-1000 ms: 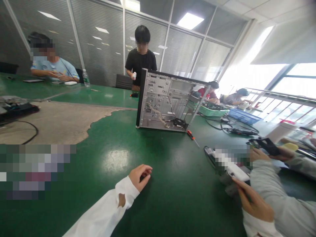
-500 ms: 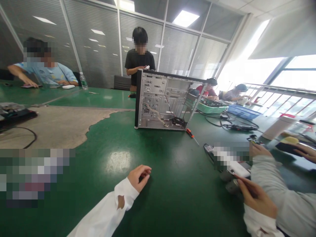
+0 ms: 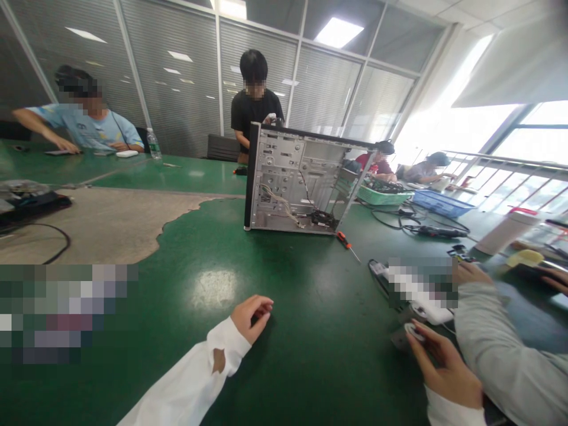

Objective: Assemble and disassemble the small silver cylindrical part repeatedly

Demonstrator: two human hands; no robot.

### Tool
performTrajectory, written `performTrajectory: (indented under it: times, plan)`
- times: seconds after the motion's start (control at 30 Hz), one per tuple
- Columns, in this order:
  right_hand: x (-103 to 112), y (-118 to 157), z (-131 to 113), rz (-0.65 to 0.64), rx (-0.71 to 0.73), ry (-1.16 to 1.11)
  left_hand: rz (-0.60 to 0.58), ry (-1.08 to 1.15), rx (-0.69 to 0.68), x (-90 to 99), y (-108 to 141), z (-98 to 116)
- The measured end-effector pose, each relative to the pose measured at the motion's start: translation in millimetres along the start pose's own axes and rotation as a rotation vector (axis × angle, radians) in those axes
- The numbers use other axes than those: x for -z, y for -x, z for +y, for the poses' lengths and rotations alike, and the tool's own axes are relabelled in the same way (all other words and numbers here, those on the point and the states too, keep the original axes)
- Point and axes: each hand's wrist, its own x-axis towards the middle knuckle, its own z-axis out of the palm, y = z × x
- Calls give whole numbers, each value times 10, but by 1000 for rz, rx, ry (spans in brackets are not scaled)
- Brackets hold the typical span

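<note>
My left hand (image 3: pixel 252 318) rests on the green table with nothing in it, fingers loosely curled and thumb apart from them. At the right, my right hand (image 3: pixel 448 361) pinches a small dark grey object with a round pale end (image 3: pixel 413 332); blur hides its exact kind. Just beyond it lies a white power strip (image 3: pixel 432 309), partly pixelated. Ahead stands an open computer case (image 3: pixel 284 177), its side off, with loose cables and a fan (image 3: pixel 323 218) inside. An orange-handled screwdriver (image 3: pixel 344 239) lies by the case's lower right corner.
Close on my right is another person's grey sleeve (image 3: pixel 492 331). Behind it stand a white bottle (image 3: pixel 506 231), a green basket (image 3: pixel 386 197) and a blue basket (image 3: pixel 444 204). Black cables lie there too. Brown bare board (image 3: pixel 119 222) shows at left. Several people are around the table.
My right hand has moved a little left and toward me with the small grey object. My left hand stays in place. The person behind the case has shifted their hands.
</note>
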Motion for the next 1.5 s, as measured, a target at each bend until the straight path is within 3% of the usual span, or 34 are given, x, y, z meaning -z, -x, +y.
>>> performTrajectory:
  times: [0.13,0.2,0.3,0.4,0.47,0.6,0.77,0.9,1.1,1.23,1.5]
  plan:
    - [-324,57,-617,-234,178,-205,19,-3,8,2,-7,-1]
    - [-557,58,-992,-417,326,-332,53,-3,18,16,-13,-9]
    - [-947,77,-1547,-580,458,-518,144,-10,47,57,-27,-36]
    - [-1290,152,-1960,-661,496,-681,238,-7,81,111,-40,-89]
    - [-1441,209,-2099,-691,436,-759,285,8,106,144,-43,-128]
    - [-1566,223,-2042,-756,202,-914,305,16,103,186,-36,-144]
    - [-1686,80,-1712,-715,-166,-1036,193,-102,-30,191,-35,-42]
    - [-1776,9,-1607,-716,-331,-1063,194,-207,-83,183,-48,-29]
    - [-1782,19,-1658,-703,-316,-1037,185,-306,-136,176,-66,-63]
    - [-1742,10,-1670,-728,-278,-1020,244,-220,-12,156,-68,-24]
    - [-1629,29,-1754,-821,-120,-1025,273,158,258,124,-68,-27]
